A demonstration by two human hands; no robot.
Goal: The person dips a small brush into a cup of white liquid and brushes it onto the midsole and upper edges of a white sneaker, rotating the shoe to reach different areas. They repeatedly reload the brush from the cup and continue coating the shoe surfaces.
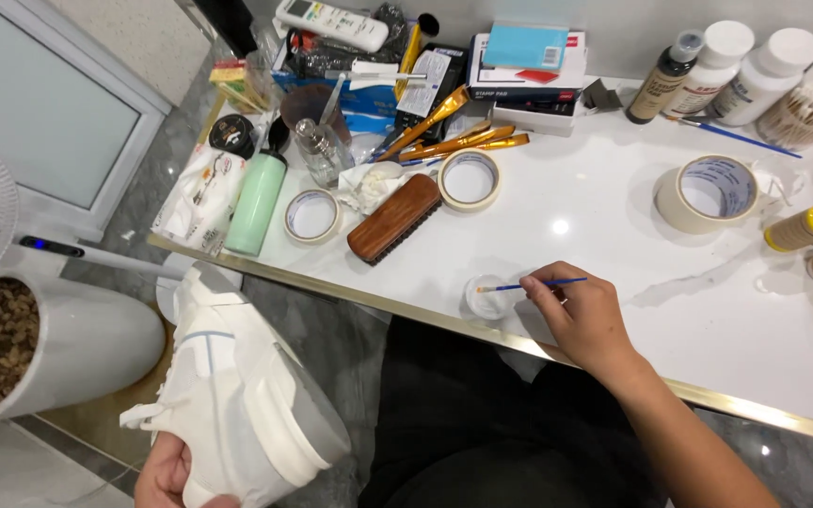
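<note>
Here, head view only. Right hand (583,315) pinches a thin blue brush (531,284) between closed fingers, held nearly flat so the bristle tip sits over a small white paint cup (487,296); the cup is parked close to the desk's (613,216) gold front edge, in easy reach. Left hand (169,475) is off the desk, low at bottom left, wrapped around the heel end of a white sneaker (237,386); the shoe is tilted, sole facing right, side panel up toward the camera. The sneaker hangs beside the person's lap, well apart from the cup.

Open room: bare white desk around and right of the brush hand, up to a big masking tape roll (708,193). Behind the cup sit a wooden brush (394,217) and two smaller tape rolls; the back edge is crowded with gold-handled brushes (458,141), bottles (708,71) and boxes. A green bottle (257,202) stands near the left corner. A white planter (49,348) sits on the floor left of the shoe, fairly close.
</note>
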